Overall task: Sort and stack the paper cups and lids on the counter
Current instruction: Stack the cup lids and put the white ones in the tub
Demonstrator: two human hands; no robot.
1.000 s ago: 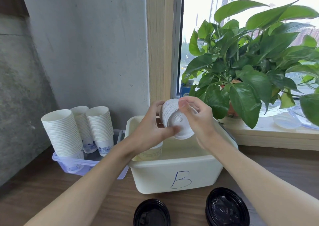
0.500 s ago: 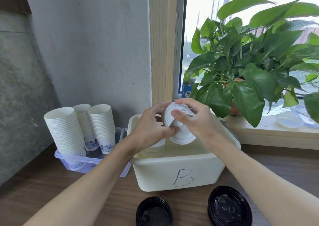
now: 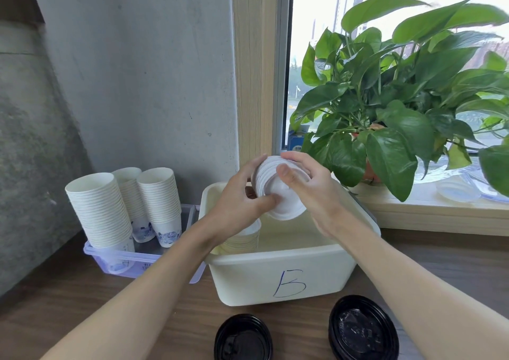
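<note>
Head view: left grip [image 3: 234, 208] and right grip [image 3: 314, 191] both curled round a stack of white lids [image 3: 281, 200], held tipped on its side in the air over the back of the cream bin [image 3: 283, 282] marked "B". Left thumb pressed on the lower edge of the front lid, right thumb on its face, other fingers wrapped round the rims. Inside the bin, at its left, a short cup stack [image 3: 245, 240] stood partly hidden under the left wrist. Bin sat on the wooden table [image 3: 82, 304]. Just left of it, touching or nearly, a clear tray [image 3: 143, 259] held three tall paper cup stacks: front one [image 3: 102, 208], back one [image 3: 128, 183], right one [image 3: 162, 194], all leaning slightly. Two black lids lay flat on the table in front of the bin, small one [image 3: 243, 337] and bigger one [image 3: 363, 329], apart from each other. Leafy potted plant [image 3: 399, 98] on the window sill [image 3: 440, 213] behind right.
</note>
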